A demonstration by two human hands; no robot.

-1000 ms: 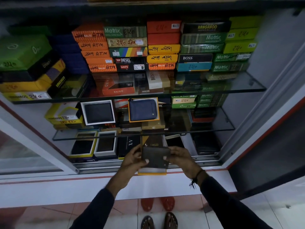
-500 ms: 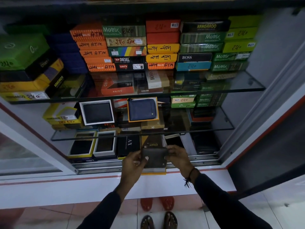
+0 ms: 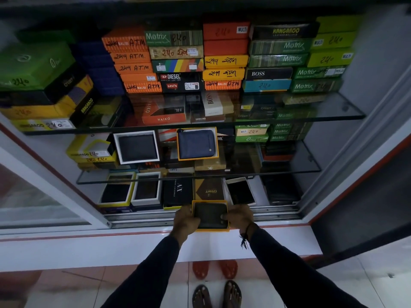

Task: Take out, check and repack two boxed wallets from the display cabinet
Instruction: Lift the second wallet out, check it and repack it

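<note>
Wallet (image 3: pixel 210 214) sits in its yellow-rimmed box (image 3: pixel 211 229), left hand (image 3: pixel 185 220) and right hand (image 3: pixel 239 216) gripping its sides: repacking, needing the lid next.

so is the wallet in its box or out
In: the wallet lies flat inside the yellow box, rim showing around it, left hand and right hand at its sides.

so the dark wallet (image 3: pixel 211 215) sits in a yellow-rimmed box (image 3: pixel 210 228), dark sleeves (image 3: pixel 155 272) on both arms. At 12 o'clock: orange boxes (image 3: pixel 131 61) with black scribbled writing, a rainbow-striped box (image 3: pixel 178 65), red ones (image 3: pixel 225 38), yellow ones (image 3: pixel 225 67). Lime green boxes (image 3: pixel 333 47) at 1 o'clock, a big green one (image 3: pixel 33 65) at 10 o'clock. Mid shelf has a navy wallet (image 3: pixel 196 144) framed in orange-yellow, plus a black one in a white box (image 3: pixel 136 147)
</note>
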